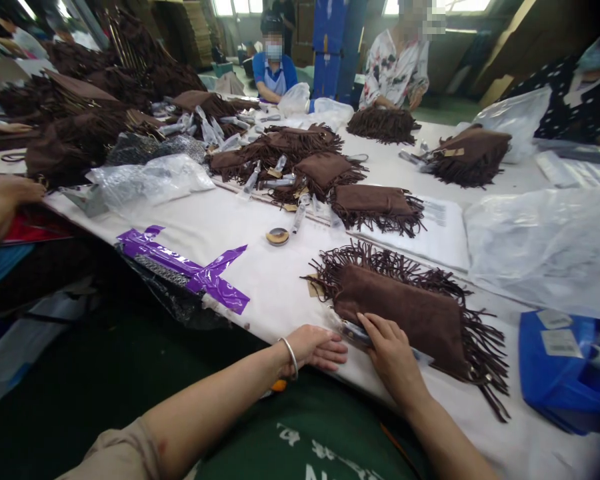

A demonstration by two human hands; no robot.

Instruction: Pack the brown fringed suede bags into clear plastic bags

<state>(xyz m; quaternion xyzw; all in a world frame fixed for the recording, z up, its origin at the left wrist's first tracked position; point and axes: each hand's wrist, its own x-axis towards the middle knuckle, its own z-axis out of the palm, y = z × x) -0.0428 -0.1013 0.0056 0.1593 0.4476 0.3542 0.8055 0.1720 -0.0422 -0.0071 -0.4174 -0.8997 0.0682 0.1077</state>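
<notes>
A dark brown fringed bag lies flat in front of me near the table's front edge, fringe along its far side and right end. Along its near edge runs a strap in clear plastic. My right hand is over this strap, thumb and fingers about it, fingertips touching the bag. My left hand, with a silver bangle at the wrist, is at the table edge just left, fingers stretched out and nothing in them. A paper tag shows at the bag's left end.
More fringed bags and plastic-wrapped pieces cover the table beyond. Purple tape holds a dark plastic bag to the edge. A tape roll, clear plastic bags and a blue container are nearby. Another person's hand is at left; co-workers sit opposite.
</notes>
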